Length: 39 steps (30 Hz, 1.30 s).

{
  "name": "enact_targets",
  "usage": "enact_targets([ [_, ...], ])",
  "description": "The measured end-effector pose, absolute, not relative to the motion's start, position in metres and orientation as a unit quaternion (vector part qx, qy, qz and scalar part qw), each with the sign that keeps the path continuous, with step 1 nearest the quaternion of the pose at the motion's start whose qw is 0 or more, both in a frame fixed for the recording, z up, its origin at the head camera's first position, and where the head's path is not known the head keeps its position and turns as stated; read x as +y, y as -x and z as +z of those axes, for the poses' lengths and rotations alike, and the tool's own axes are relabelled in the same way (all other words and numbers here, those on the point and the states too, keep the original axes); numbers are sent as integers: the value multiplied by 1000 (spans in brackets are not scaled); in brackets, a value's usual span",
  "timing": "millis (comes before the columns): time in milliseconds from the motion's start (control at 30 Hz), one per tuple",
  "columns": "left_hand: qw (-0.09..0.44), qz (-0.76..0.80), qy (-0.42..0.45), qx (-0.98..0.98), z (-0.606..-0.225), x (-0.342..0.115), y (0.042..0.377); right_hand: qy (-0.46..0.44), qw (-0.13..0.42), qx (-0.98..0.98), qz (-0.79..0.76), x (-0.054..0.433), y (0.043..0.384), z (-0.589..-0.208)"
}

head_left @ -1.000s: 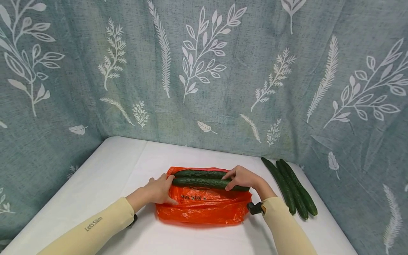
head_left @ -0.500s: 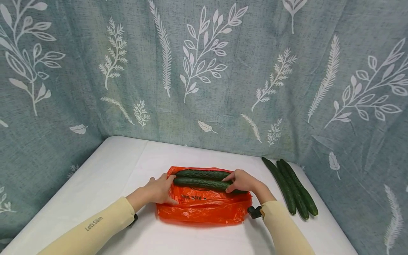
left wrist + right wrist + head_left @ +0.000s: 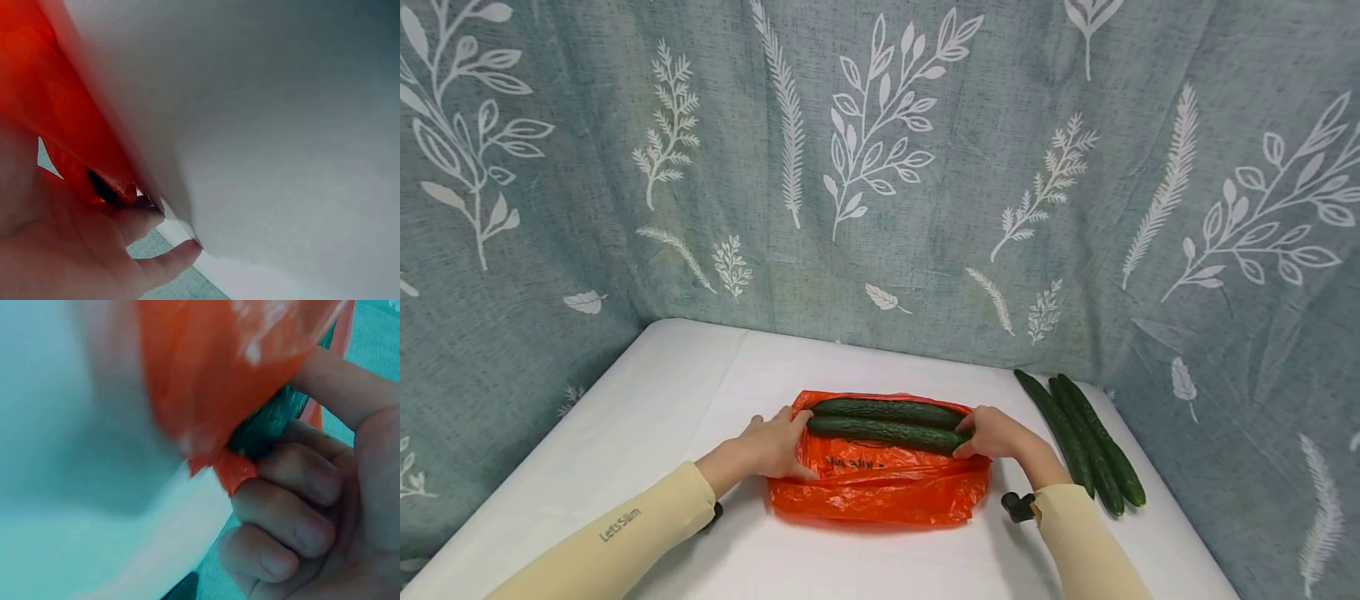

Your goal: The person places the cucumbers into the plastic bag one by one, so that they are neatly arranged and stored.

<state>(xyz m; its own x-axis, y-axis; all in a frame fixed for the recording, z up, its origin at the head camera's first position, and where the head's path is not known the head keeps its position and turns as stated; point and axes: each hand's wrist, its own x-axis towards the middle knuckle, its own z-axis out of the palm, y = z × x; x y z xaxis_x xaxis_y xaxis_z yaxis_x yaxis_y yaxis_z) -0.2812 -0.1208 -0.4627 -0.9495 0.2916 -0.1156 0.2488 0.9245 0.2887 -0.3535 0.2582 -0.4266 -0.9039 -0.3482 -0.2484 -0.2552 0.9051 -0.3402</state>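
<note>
An orange-red plastic bag [image 3: 880,496] lies on the white table with its mouth spread. Two long dark green cucumbers lie side by side in it, a rear cucumber [image 3: 887,409] and a front cucumber [image 3: 880,431]. At the bag's left end rests my left hand [image 3: 769,448], fingers spread and fairly straight against plastic and table. My right hand [image 3: 996,435] holds the front cucumber's right end between thumb and index finger. Its other fingers are curled in the right wrist view, beside the bag's edge. The bag's front fold covers whatever lies beneath it.
Several more cucumbers [image 3: 1093,454] lie lengthwise at the table's right side, near my right forearm. A blue-green curtain [image 3: 880,275] with white leaf prints stands behind and along both sides of the white table [image 3: 692,392].
My right hand has slid right along the front cucumber to its end. The two cucumbers in the bag lie almost where they were. My left hand has stayed in place.
</note>
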Motion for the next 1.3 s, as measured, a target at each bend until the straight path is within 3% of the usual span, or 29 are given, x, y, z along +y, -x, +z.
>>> enact_targets([
  [500,80,143,-138,977,-462,-121,281,126,140,978,-91,278,351,-428],
  [767,80,140,-139,977,-462,-121,281,111,107,988,-31,272,345,-420],
  [1300,84,125,-139,979,-461,-122,282,114,80,989,-48,271,337,-410],
])
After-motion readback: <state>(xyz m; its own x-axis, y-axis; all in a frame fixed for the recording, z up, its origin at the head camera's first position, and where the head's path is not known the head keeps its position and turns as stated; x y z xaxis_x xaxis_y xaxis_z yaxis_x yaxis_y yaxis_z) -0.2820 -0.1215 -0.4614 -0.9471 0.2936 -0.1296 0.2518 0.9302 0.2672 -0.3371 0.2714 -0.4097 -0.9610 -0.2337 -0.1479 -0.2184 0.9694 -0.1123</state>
